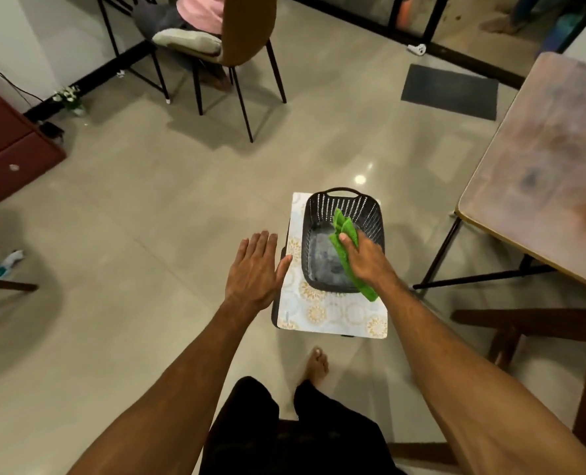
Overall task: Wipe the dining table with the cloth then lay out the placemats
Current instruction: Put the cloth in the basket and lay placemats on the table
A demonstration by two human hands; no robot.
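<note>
My right hand (367, 258) grips a folded green cloth (344, 231) over a black perforated basket (346, 204). The basket sits on pale placemats (332, 317) with gold and blue circle patterns, stacked on a low dark stool. My left hand (255, 269) hovers flat with straight fingers just left of the placemats, thumb close to their edge, holding nothing. The dining table (541, 186), with a worn brownish top, stands to the right.
A chair (240, 46) with a seated person stands at the back. A red drawer unit (7, 149) is at the left and a dark floor mat (451, 92) at the back right. A wooden bench (531, 327) lies under the table's near side. My bare foot (315, 365) is on the tiled floor.
</note>
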